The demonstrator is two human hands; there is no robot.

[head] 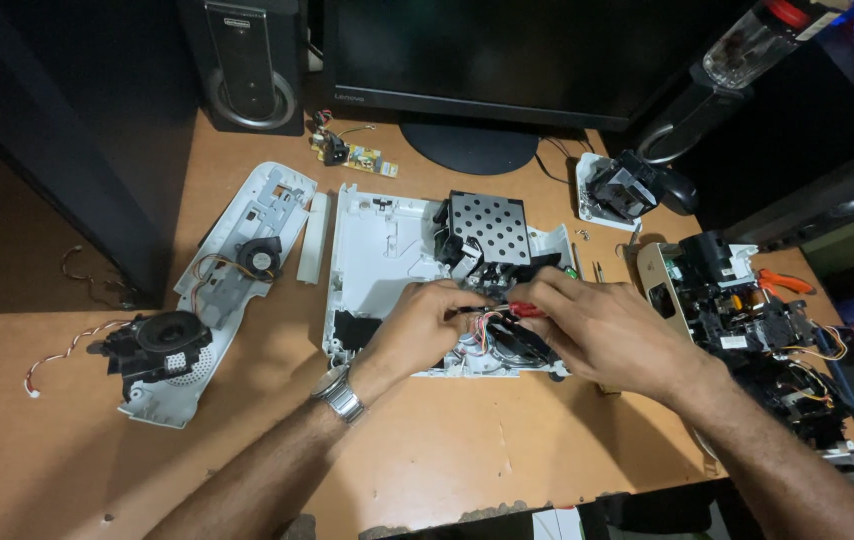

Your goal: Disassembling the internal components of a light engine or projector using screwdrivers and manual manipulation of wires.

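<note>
- Wooden desk [467, 460] fills the view, with a dark monitor [507, 50] on its round stand at the far edge and a speaker [247, 65] at the far left.
- White open chassis [377, 260] lies at the desk's middle; a perforated metal plate [490, 226] sits over its far half, and a bundle of coloured wires [482, 330] runs across its near right corner.
- Left of it lies a detached white cover [237, 270] carrying a small fan and a black round part; a second stripped unit [747, 320] with orange-handled pliers beside it sits at the right.
- Left hand [427, 322], a metal watch on its wrist, is curled with fingertips pinched at the wire bundle; exactly what they grip is hidden.
- Right hand [602, 325] is closed around a red-handled tool [525, 310], its tip at the wires just beside the left fingertips.
- Judging by this, the step in hand is freeing or cutting a lead; the next move calls for a steady bundle and careful tip placement.
</note>
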